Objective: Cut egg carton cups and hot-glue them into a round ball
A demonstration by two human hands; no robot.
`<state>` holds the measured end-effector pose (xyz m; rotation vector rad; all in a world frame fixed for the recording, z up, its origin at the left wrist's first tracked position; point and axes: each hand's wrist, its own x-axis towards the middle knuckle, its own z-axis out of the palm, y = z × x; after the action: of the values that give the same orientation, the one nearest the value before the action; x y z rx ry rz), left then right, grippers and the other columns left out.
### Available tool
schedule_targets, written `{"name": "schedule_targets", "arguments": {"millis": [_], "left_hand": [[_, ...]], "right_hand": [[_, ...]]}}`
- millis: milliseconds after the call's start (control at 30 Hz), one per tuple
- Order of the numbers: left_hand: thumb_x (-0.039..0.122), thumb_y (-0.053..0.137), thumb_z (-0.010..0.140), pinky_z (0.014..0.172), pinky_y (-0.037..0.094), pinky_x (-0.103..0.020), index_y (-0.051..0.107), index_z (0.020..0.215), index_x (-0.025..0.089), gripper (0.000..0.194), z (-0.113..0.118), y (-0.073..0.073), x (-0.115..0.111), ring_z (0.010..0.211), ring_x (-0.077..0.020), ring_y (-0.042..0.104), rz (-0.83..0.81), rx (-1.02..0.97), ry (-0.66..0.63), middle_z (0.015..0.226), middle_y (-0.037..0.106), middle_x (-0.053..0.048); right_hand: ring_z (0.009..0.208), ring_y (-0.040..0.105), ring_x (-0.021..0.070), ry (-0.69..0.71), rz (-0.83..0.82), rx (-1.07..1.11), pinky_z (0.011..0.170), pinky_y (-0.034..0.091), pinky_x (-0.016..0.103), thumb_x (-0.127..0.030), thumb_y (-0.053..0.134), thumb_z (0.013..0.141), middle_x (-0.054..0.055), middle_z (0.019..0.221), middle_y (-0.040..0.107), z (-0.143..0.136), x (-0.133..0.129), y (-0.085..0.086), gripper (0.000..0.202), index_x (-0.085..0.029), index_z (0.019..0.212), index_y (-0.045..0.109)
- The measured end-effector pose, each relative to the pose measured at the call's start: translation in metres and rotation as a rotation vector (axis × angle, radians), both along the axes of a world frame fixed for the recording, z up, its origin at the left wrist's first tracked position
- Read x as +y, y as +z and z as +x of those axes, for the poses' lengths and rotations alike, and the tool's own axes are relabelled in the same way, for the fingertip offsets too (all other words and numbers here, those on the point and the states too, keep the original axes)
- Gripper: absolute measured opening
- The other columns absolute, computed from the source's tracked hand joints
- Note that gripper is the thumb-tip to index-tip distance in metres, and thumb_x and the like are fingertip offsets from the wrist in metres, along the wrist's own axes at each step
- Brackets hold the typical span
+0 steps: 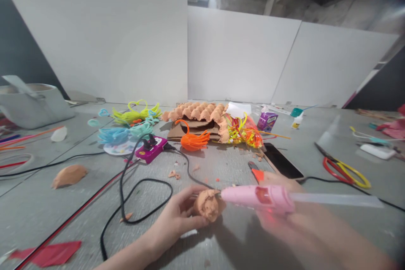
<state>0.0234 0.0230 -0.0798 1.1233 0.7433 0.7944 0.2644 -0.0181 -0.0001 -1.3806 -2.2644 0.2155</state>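
The left hand [172, 222] pinches a crumpled tan piece [210, 206]; the right hand [294, 219], blurred, grips a pink glue gun [280, 199] at the piece's three o'clock. Its nozzle [225, 195] sits so near that a slip could burn the left hand. Squeezing hard might crush the piece; snagging the black cable [134, 222] at nine o'clock could jolt it.

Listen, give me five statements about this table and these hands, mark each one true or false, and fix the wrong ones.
1. The scissors have red and yellow handles. True.
2. The left hand grips the scissors. False: it holds a brown piece.
3. The right hand holds a pink glue gun. True.
4. The phone lies left of the power strip. False: it lies to the right.
5. The glue gun points toward the brown piece. True.
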Motion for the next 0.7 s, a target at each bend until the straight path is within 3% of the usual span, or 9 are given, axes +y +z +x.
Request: {"name": "schedule_targets", "arguments": {"millis": [133, 367, 567, 700], "left_hand": [[0.013, 0.078, 0.063, 0.086, 0.042, -0.032, 0.065, 0.103, 0.022, 0.043, 0.000, 0.001, 0.000, 0.100, -0.0229, 0.061, 0.003, 0.003, 0.001, 0.101, 0.069, -0.004], [0.016, 0.080, 0.062, 0.085, 0.043, -0.033, 0.062, 0.103, 0.020, 0.046, 0.001, 0.001, 0.000, 0.097, -0.0227, 0.062, -0.036, -0.024, 0.037, 0.104, 0.069, -0.006], [0.021, 0.079, 0.066, 0.082, 0.046, -0.034, 0.059, 0.108, 0.024, 0.047, 0.000, 0.001, -0.001, 0.091, -0.0218, 0.065, -0.017, -0.075, 0.099, 0.101, 0.069, -0.006], [0.019, 0.079, 0.064, 0.087, 0.045, -0.033, 0.052, 0.116, 0.032, 0.060, 0.000, -0.001, -0.002, 0.099, -0.0214, 0.063, 0.018, -0.131, 0.218, 0.105, 0.065, -0.002]], "right_hand": [[0.054, 0.051, 0.0159, 0.046, 0.112, -0.127, 0.075, 0.046, 0.039, -0.013, 0.047, 0.069, -0.002, 0.054, 0.052, -0.007, -0.002, 0.010, 0.016, -0.023, 0.057, 0.048], [0.061, 0.046, 0.0179, 0.064, 0.356, -0.345, 0.068, 0.035, 0.036, -0.020, 0.051, 0.074, 0.001, 0.059, 0.054, -0.005, -0.007, 0.001, 0.014, -0.021, 0.060, 0.053], [0.064, 0.046, 0.0211, -0.111, 0.527, -0.423, 0.063, 0.033, 0.035, -0.022, 0.041, 0.086, 0.004, 0.063, 0.049, 0.001, 0.006, -0.008, 0.024, -0.020, 0.065, 0.053], [0.053, 0.047, 0.0175, -0.147, 0.518, -0.441, 0.050, 0.032, 0.030, -0.026, 0.025, 0.094, 0.005, 0.068, 0.050, 0.007, 0.027, -0.025, 0.037, -0.017, 0.072, 0.053]]}}
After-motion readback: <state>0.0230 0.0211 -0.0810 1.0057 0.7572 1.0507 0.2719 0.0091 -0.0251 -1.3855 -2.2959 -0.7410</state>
